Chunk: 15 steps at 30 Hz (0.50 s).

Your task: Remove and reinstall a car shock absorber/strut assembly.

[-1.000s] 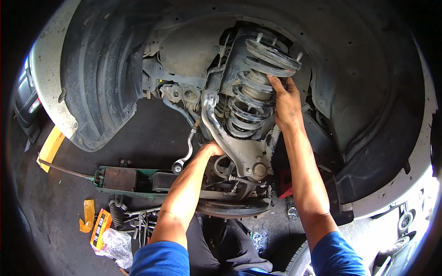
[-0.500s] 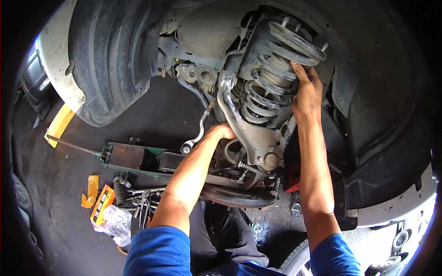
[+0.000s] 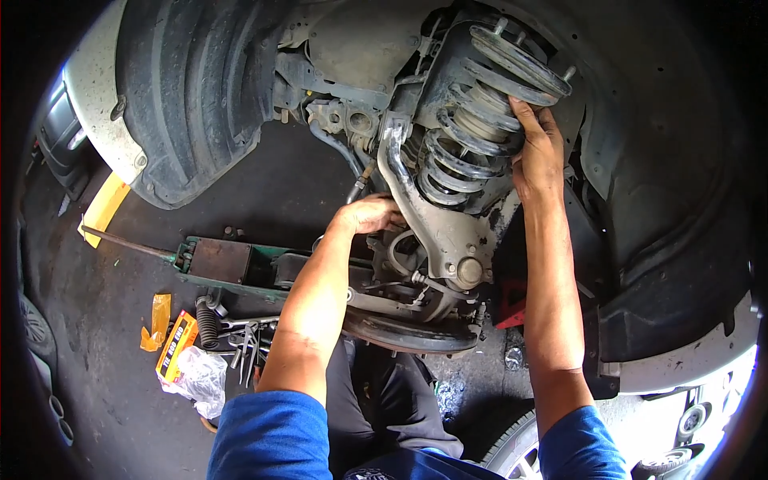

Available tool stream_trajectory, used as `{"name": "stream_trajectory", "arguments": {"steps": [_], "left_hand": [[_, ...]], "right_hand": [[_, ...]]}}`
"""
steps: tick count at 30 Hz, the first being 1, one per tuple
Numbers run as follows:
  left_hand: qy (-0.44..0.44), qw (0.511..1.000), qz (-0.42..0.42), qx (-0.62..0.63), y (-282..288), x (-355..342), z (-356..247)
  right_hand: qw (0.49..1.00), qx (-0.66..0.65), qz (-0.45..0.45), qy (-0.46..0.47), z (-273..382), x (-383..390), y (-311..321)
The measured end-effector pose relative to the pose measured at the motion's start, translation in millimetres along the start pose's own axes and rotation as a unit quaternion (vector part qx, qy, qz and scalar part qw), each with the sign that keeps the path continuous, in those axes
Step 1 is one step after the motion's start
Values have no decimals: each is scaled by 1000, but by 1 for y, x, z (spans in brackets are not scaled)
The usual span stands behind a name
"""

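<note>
A coil-over strut, with a dark coil spring and studs on its top plate, leans inside the wheel arch. My right hand grips its right side just below the top plate, thumb against the spring seat. Lower down, my left hand reaches in beside the curved arm of the steering knuckle. Its fingertips are hidden behind that arm, so what they touch does not show. A tie rod runs close above the left hand. The brake disc sits at the bottom of the knuckle.
A green floor jack lies under the car, its handle pointing left. Hand tools, an orange box and a clear plastic bag are on the floor. The black wheel-arch liner hangs at left; a wheel lies near my legs.
My left hand has drawn back a little to the left and up, showing more of its back. My right hand stays on the strut, which sits slightly higher in view.
</note>
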<state>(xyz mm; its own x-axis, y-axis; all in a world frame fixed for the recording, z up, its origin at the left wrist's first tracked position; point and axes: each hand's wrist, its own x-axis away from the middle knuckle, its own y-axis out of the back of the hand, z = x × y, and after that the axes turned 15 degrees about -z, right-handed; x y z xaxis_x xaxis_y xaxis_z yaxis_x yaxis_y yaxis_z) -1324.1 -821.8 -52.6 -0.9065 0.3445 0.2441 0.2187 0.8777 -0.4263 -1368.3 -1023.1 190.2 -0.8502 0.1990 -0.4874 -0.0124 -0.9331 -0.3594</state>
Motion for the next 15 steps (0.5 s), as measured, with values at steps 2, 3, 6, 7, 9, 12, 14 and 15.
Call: {"name": "stream_trajectory", "arguments": {"steps": [2,3,6,7,9,12,14,15], "left_hand": [[-66,994,-85,24,-1,2,-11],[-73,979,-146,118,-3,5,-15],[-100,939,-182,275,-45,25,-32],[-157,931,-138,298,-50,32,-31],[-252,913,-116,299,-79,43,-33],[-232,919,-122,293,-84,52,-33],[-191,907,-102,360,-83,55,-34],[-219,908,-132,332,-85,55,-34]], "right_hand": [[1000,-5,4,-2,0,1,-4],[1000,-8,6,-2,0,2,-6],[1000,18,6,-4,-2,0,3],[1000,26,9,-2,-2,2,-1],[999,43,5,2,3,2,3],[995,96,10,10,7,2,-4],[996,87,15,8,6,0,-6],[996,87,16,7,4,-2,-6]]}}
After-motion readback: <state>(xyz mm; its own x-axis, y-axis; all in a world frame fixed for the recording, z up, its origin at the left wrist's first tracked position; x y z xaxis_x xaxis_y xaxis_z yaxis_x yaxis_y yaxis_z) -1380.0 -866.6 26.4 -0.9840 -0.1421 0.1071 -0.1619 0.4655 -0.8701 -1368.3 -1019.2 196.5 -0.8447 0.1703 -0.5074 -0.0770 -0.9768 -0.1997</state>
